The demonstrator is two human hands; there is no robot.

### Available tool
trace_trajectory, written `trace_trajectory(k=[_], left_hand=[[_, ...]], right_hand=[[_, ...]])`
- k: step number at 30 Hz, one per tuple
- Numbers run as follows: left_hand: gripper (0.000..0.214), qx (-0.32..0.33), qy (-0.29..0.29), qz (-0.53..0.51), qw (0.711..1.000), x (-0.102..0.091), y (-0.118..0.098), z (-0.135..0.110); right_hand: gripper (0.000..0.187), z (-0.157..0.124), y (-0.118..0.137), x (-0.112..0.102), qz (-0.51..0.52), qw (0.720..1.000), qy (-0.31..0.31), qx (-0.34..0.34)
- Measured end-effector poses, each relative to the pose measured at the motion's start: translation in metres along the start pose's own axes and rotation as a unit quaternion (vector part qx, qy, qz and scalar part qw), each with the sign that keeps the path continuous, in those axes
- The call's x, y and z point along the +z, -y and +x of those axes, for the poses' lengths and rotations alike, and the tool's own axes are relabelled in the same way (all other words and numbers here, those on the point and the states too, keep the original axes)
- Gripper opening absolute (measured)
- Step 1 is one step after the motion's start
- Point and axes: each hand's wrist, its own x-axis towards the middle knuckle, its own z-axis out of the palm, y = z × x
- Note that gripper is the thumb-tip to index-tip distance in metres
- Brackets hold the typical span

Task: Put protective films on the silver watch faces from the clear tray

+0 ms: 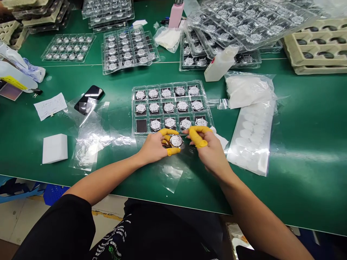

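A round silver watch head is gripped by my left hand, its engraved back facing up. Yellow finger cots cover several fingertips on both hands. Just right of the watch head is my right hand, fingers curled and pinched together; whether anything small is between them is hidden. Directly beyond my hands lies a clear plastic tray with watch heads in its pockets, backs up. Its near-left pocket shows only a dark pad. Part of a white sheet shows behind my right hand.
Clear plastic film, a phone, a paper note and a white block lie left. On the right are a bag of white discs and a white bottle. Stacked watch trays and pulp trays stand farther back.
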Motion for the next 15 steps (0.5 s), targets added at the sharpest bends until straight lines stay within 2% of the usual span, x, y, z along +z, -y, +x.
trace_trajectory(k=[3, 8, 10, 12, 15], left_hand=[[0.059, 0.001, 0.000, -0.004, 1.000, 0.000, 0.000, 0.000], [0.057, 0.012, 0.007, -0.010, 1.000, 0.000, 0.002, 0.000], [0.057, 0.014, 0.008, -0.004, 1.000, 0.000, 0.003, 0.000], [0.059, 0.012, 0.010, 0.004, 1.000, 0.000, 0.004, -0.001], [0.058, 0.009, 0.010, 0.007, 1.000, 0.000, 0.004, -0.002]], right_hand=[[0.054, 0.004, 0.002, -0.005, 0.062, 0.998, -0.016, -0.003], [0.059, 0.001, 0.003, 0.003, 0.062, 0.984, 0.118, 0.115], [0.058, -0.002, 0.002, 0.010, 0.060, 0.978, 0.143, 0.141], [0.058, -0.004, 0.001, 0.016, 0.077, 0.976, 0.136, 0.150], [0.046, -0.005, -0.003, 0.021, 0.112, 0.980, 0.096, 0.133]])
